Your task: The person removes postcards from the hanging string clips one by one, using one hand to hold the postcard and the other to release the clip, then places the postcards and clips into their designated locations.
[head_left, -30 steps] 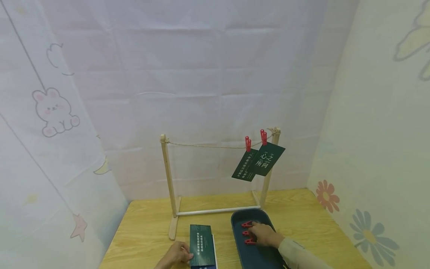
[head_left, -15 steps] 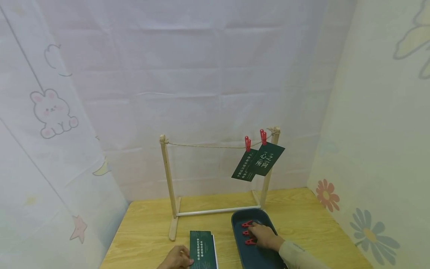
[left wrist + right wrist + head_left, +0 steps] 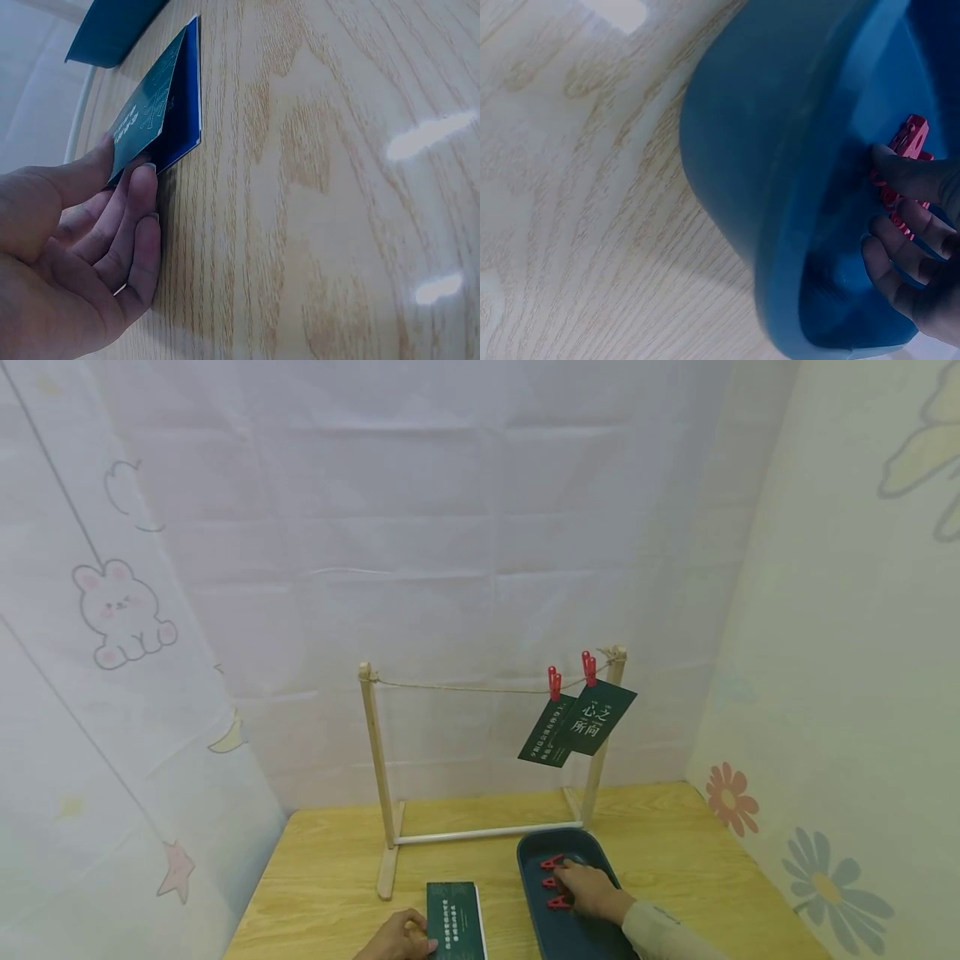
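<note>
My left hand (image 3: 397, 937) pinches the edge of a dark green card (image 3: 456, 922) with white lettering at the table's near edge. In the left wrist view the thumb is on top and fingers are beneath, and the card is tilted up from a blue-faced card (image 3: 187, 105) below it. My right hand (image 3: 591, 888) reaches into a dark blue tray (image 3: 531, 837), its fingertips beside red clothespins (image 3: 557, 902). Seen from the right wrist, the thumb and loosely bent fingers lie over the clothespins (image 3: 910, 139); no firm hold shows.
Behind, a wooden frame (image 3: 378, 760) carries a string (image 3: 465, 689). Two green cards (image 3: 600, 717) hang near its right post, held by red clothespins (image 3: 555, 683). A white rod (image 3: 487, 832) joins the frame's feet. Printed cloth walls surround the wooden table (image 3: 330, 860).
The left hand has drawn the green card toward the near edge, over the blue card, which is now covered in the head view. The right hand has stayed in the tray.
</note>
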